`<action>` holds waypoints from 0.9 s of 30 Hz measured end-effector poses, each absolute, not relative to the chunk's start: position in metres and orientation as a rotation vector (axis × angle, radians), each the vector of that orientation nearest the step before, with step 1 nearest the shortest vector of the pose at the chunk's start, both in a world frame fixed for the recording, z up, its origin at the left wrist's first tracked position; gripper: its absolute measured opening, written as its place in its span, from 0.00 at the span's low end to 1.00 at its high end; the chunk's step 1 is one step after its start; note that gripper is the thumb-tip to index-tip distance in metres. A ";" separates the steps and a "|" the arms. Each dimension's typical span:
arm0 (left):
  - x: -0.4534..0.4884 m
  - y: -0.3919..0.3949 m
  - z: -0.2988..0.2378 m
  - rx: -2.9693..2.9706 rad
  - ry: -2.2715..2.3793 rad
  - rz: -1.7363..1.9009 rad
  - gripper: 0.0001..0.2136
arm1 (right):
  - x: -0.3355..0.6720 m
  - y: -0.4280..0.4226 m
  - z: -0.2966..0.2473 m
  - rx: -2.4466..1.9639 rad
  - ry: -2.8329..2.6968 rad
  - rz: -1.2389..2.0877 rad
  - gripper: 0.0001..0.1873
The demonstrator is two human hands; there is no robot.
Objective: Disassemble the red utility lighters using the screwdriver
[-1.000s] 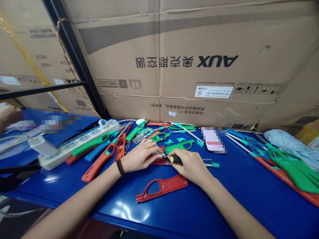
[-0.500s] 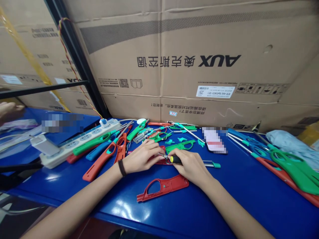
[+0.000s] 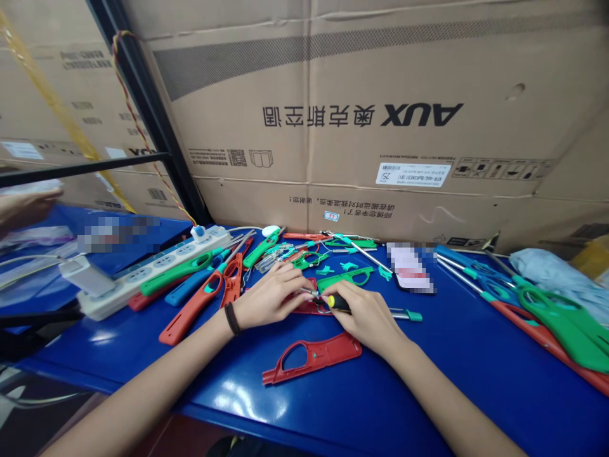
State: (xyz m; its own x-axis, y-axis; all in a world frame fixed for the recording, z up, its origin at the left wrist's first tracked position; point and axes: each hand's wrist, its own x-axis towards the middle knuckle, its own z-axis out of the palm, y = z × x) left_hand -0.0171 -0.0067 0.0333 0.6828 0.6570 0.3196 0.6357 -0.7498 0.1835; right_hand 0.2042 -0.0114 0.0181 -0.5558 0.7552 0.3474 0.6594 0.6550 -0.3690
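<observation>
Fingers closed, my left hand pinches a small metal part over a red lighter casing half; the fingers hide much of both. My right hand grips a screwdriver with a black and yellow handle, its tip end lost among the small parts between the hands. In front of them, a second red lighter casing half lies on the blue table, its hollow side up. Behind my right hand is a green casing half. A metal tube with a green tip sticks out to the right.
At left, a white power strip runs beside green, blue and red-orange lighters. Loose parts pile up behind. A phone and more lighters lie at right. Large cartons stand behind. A co-worker's hand is far left.
The screwdriver handle has tilted slightly and shifted a little right in my right hand. My left hand stays nearly still. The co-worker's hand has moved right, with something pale above it.
</observation>
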 end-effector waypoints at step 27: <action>-0.017 -0.006 0.031 2.806 1.071 0.576 0.08 | 0.204 -0.012 0.018 -1.097 -2.374 0.251 0.11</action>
State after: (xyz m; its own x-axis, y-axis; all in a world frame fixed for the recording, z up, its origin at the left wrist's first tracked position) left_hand -0.0167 -0.0063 0.0313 0.6842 0.6573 0.3160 0.6258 -0.7516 0.2084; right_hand 0.2039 -0.0116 0.0175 -0.5442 0.7528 0.3703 0.6588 0.6568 -0.3669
